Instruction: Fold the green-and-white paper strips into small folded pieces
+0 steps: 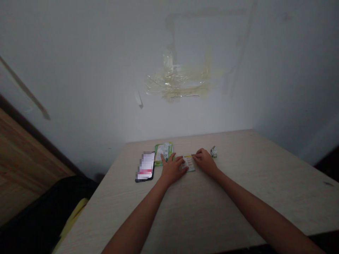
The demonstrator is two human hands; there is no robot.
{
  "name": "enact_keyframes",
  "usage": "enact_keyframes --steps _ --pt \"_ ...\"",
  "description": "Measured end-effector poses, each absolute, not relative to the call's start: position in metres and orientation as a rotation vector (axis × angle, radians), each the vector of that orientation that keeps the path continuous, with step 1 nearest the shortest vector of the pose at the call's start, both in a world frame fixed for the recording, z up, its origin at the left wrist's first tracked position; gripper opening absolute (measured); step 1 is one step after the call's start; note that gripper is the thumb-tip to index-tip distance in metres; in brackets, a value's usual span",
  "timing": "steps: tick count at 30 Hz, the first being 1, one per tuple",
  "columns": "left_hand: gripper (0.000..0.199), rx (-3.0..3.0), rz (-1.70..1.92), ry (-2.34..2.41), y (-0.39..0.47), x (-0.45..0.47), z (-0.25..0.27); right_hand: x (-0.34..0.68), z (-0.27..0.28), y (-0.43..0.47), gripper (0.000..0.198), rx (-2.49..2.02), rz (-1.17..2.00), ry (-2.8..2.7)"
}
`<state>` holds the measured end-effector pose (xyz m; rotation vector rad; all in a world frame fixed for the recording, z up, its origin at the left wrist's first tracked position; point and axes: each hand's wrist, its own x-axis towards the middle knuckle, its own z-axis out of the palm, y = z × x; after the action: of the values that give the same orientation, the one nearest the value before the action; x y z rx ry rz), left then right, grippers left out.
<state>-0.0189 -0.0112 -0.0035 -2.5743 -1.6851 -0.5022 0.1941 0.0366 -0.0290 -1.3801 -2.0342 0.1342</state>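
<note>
A small white packet [189, 164] with printed lines and a yellow strip along its top lies flat on the table. My left hand [172, 170] is spread open over its left side, with fingers resting on it and holding nothing in a grip. The fingertips of my right hand [206, 163] are pinched together at the packet's upper right edge. Just behind my left hand lies a green and white printed pouch [164, 151], partly covered by the fingers. A crumpled green and white wrapper [213, 152] sits just right of my right hand.
Left of the pouch, a smartphone [146, 166] lies with its screen lit and blurred out. The pale wooden table [201, 211] meets a wall with old yellowed tape [182, 83]. Dark and yellow cloth [70, 218] is beyond the table's left edge.
</note>
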Motion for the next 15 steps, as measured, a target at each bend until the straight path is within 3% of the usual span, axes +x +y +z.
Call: enact_keyframes --steps 15 --pt "0.039 -2.58 -0.493 -1.786 -0.0109 -0.0169 -0.0028 0.198 -0.0325 0.032 0.018 -1.218 0.153 -2.147"
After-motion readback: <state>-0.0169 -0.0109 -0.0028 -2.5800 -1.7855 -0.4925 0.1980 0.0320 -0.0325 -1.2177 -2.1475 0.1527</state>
